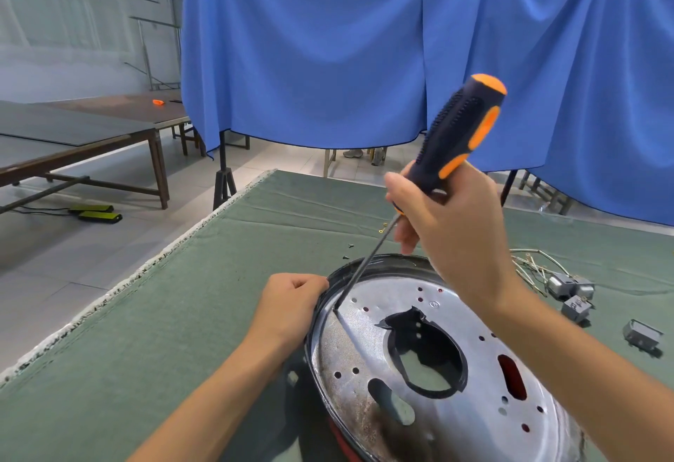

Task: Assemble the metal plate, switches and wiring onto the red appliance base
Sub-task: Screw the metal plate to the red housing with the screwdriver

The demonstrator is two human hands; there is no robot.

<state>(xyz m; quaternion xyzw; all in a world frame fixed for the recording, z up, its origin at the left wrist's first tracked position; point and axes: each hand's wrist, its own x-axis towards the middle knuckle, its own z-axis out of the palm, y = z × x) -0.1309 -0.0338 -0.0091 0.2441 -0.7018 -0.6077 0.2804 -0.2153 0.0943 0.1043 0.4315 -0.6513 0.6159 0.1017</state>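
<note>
A round silver metal plate (368, 363) with several holes and a large central cut-out lies inside the dark rim of the red appliance base (341, 436). My left hand (288, 301) grips the rim at its left edge. My right hand (452, 228) holds a black and orange screwdriver (456, 133) by the lower handle. Its shaft slants down to the left, and the tip meets the plate near the rim. Grey switches (569, 294) and pale wiring (532, 264) lie on the cloth to the right.
A green cloth (182, 315) covers the table, whose left edge runs diagonally. Small screws (348, 250) lie beyond the base. Another grey part (642, 336) sits far right. A blue curtain (364, 42) hangs behind; wooden tables (91, 140) stand at the left.
</note>
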